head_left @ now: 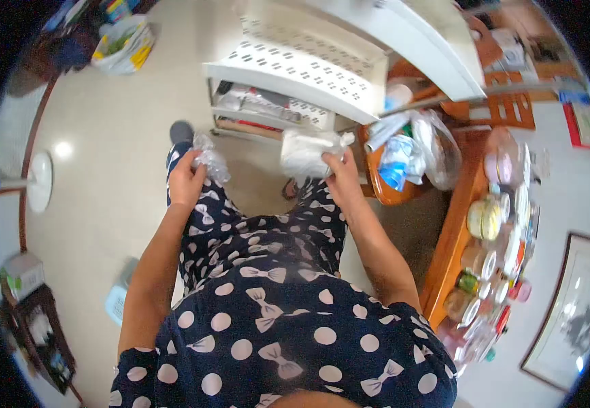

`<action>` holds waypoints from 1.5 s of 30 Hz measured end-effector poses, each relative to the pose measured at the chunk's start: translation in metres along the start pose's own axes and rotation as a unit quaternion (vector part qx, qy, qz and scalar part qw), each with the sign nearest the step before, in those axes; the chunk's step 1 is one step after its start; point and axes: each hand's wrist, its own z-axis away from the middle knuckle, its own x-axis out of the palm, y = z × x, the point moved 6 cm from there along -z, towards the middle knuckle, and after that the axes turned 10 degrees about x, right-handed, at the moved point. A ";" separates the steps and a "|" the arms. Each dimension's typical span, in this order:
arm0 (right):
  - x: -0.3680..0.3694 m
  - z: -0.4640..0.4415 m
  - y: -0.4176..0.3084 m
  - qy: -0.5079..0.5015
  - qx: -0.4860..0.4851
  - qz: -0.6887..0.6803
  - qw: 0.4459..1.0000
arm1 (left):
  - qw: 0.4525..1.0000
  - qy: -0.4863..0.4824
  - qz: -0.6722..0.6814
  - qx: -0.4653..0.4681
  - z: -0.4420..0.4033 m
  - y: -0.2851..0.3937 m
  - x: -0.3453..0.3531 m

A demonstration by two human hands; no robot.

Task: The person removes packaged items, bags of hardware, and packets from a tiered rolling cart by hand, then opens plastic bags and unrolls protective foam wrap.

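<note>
Plastic film [212, 160], clear and crumpled, is pinched in my left hand [187, 178], thumb and fingers drawn together over my left leg. My right hand [341, 180] grips 1 side of a bulky white packet in thin plastic wrapping [305, 151], thumb on top; the fingers underneath are hidden, so I cannot tell how firm that hold is. The packet hangs before my knees, near a white shelf unit with slotted holes [301, 64]. Held at only 1 side, it could tip or slide free, since thin wrapping looks slippery. The film, probably light, could drift down if my pinch loosens. A wide swing of my right arm could knock the blue-and-white plastic bundle [395, 163] off the orange-brown wooden chair [376, 182] beside me.
</note>
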 end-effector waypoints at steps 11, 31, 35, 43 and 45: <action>-0.050 0.146 -0.074 -0.001 -0.201 0.277 0.940 | 0.946 -0.294 0.094 0.098 0.002 0.113 0.027; -0.118 0.353 -0.175 0.242 -0.341 0.179 0.890 | 0.146 -0.669 0.655 0.320 0.088 0.527 -0.060; -0.136 0.431 -0.209 0.405 -0.391 0.214 0.799 | 0.060 -0.689 0.667 0.277 0.093 0.533 -0.046; -0.231 0.574 -0.255 0.613 -0.376 0.260 0.645 | 0.005 -0.607 0.767 0.206 0.116 0.566 -0.016; -0.272 0.608 -0.254 0.687 -0.312 0.255 0.605 | -0.008 -0.662 0.724 0.191 0.123 0.569 -0.006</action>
